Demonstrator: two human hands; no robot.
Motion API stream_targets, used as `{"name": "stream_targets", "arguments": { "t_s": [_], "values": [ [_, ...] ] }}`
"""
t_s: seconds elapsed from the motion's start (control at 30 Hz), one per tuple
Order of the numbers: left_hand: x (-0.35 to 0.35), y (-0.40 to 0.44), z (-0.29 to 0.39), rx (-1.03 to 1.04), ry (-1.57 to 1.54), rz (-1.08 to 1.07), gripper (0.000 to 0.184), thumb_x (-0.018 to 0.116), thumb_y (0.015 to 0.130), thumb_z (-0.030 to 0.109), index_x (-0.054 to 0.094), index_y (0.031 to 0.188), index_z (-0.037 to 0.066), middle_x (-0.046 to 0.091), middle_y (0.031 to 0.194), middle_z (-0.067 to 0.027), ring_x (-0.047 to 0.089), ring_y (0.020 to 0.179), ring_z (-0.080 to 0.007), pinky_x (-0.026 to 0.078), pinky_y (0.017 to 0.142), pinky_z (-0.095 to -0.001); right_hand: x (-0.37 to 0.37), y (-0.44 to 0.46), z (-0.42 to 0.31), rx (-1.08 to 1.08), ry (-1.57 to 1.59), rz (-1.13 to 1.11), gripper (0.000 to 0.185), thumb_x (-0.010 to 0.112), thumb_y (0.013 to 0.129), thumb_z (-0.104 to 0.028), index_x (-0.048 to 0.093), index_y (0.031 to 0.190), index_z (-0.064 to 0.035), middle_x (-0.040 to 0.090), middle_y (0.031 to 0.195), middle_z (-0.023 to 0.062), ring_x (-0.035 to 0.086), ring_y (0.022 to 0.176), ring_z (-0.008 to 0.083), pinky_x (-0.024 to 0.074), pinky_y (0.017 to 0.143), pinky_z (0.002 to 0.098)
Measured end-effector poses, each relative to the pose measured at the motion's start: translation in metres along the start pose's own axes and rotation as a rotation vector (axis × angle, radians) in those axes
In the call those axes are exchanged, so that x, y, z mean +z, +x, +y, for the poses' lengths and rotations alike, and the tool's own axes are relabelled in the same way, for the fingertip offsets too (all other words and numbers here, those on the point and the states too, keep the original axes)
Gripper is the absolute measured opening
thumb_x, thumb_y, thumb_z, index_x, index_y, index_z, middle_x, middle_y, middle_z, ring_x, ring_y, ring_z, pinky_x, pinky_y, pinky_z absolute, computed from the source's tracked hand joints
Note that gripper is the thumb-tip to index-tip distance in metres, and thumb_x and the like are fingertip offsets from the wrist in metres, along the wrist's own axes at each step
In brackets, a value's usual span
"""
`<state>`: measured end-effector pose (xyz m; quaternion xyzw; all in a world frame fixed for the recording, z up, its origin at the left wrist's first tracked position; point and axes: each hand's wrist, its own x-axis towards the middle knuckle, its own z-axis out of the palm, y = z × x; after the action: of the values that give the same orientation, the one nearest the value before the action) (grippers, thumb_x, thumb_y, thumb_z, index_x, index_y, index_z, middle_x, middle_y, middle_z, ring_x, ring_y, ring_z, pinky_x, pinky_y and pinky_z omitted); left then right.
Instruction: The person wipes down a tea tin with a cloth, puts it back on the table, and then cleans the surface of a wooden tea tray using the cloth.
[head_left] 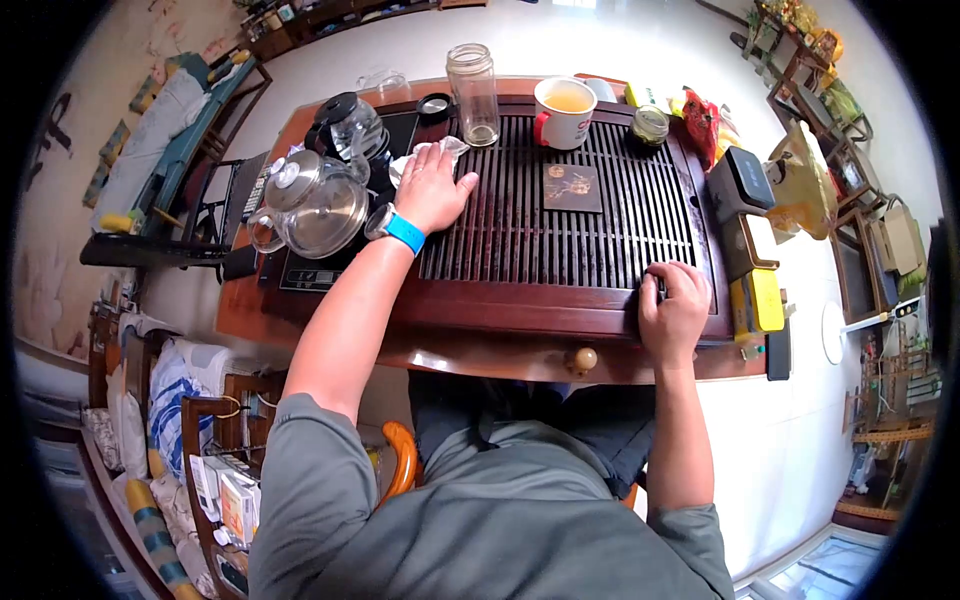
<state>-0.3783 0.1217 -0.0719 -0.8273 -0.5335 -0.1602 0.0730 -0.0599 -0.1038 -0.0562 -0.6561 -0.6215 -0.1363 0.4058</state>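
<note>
My left hand [432, 190] reaches over the left part of the slatted tea tray [560, 296], fingers extended on a crumpled white tissue [450, 148]. A blue-banded watch [398, 230] circles that wrist. Near the tray's front right corner rests my right hand [677, 303], its fingers curled; what they hold, if anything, is hidden. Beyond my left hand a clear glass bottle [474, 100] stands upright. To its right is a white mug [565, 112] with a red handle and amber liquid. A dark square plate [572, 188] lies on the slats.
A glass teapot [318, 205] and a black-lidded glass pot [350, 125] stand at the left. A small jar [649, 126] sits at the tray's back right. Dark boxes [741, 180] and a yellow box [757, 302] line the right edge. A round knob [582, 361] is at the front.
</note>
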Motion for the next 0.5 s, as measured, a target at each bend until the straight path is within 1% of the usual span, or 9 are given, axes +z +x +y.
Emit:
{"name": "stream_targets", "arguments": {
  "t_s": [0.1,0.13,0.2,0.3,0.4,0.43,0.5],
  "values": [
    [0.004,0.017,-0.007,0.042,0.016,-0.004,0.065,0.049,0.100,0.040,0.047,0.142,-0.008,0.049,0.145,-0.0308,0.043,0.138,-0.0436,0.034,0.116,-0.0512,0.000,0.001,0.000,0.001,0.015,0.000,0.006,0.069,0.080,-0.010,0.070,0.084,-0.0067,0.071,0.088,0.0091,0.064,0.098,0.0296,0.0456,0.094,0.0447],
    [0.011,0.022,-0.012,0.027,-0.009,0.009,0.064,0.053,0.097,0.043,0.053,0.138,-0.006,0.048,0.148,-0.0281,0.041,0.141,-0.0413,0.032,0.118,-0.0510,0.000,0.001,0.000,0.005,0.026,-0.003,0.006,0.069,0.080,-0.010,0.070,0.084,-0.0067,0.071,0.088,0.0090,0.064,0.098,0.0295,0.0456,0.094,0.0447],
    [0.018,0.029,-0.018,0.034,-0.008,-0.005,0.065,0.053,0.097,0.043,0.052,0.139,-0.006,0.048,0.148,-0.0284,0.042,0.141,-0.0417,0.031,0.118,-0.0513,0.001,0.000,0.001,0.018,0.029,-0.003,0.006,0.069,0.080,-0.011,0.071,0.084,-0.0068,0.072,0.088,0.0087,0.065,0.099,0.0291,0.0455,0.096,0.0444],
    [0.014,0.027,-0.019,0.079,0.018,-0.003,0.066,0.050,0.098,0.038,0.044,0.144,-0.010,0.048,0.146,-0.0323,0.043,0.138,-0.0449,0.034,0.117,-0.0493,0.001,0.000,0.002,0.013,0.032,-0.002,0.007,0.069,0.080,-0.011,0.071,0.084,-0.0067,0.072,0.088,0.0086,0.065,0.099,0.0290,0.0452,0.096,0.0443],
    [0.001,0.021,-0.015,0.074,-0.046,-0.056,0.067,0.051,0.098,0.038,0.042,0.145,-0.009,0.046,0.148,-0.0326,0.042,0.139,-0.0462,0.032,0.118,-0.0491,0.000,0.000,0.001,0.016,0.035,0.008,0.006,0.069,0.080,-0.011,0.071,0.084,-0.0067,0.072,0.087,0.0085,0.065,0.099,0.0293,0.0451,0.097,0.0442],
    [0.003,0.020,-0.019,0.125,-0.155,-0.023,0.066,0.052,0.098,0.036,0.042,0.146,-0.008,0.046,0.148,-0.0322,0.041,0.140,-0.0469,0.031,0.119,-0.0489,0.000,0.000,0.001,0.018,0.035,0.013,0.006,0.069,0.080,-0.011,0.071,0.084,-0.0067,0.072,0.087,0.0085,0.065,0.099,0.0294,0.0452,0.097,0.0442],
    [-0.001,0.011,-0.019,0.161,-0.150,-0.027,0.065,0.053,0.098,0.035,0.043,0.145,-0.008,0.047,0.147,-0.0318,0.042,0.139,-0.0467,0.032,0.119,-0.0484,0.000,0.000,0.001,0.017,0.037,0.024,0.006,0.069,0.080,-0.011,0.071,0.083,-0.0066,0.072,0.087,0.0088,0.065,0.099,0.0300,0.0454,0.097,0.0444]
  ]
}}
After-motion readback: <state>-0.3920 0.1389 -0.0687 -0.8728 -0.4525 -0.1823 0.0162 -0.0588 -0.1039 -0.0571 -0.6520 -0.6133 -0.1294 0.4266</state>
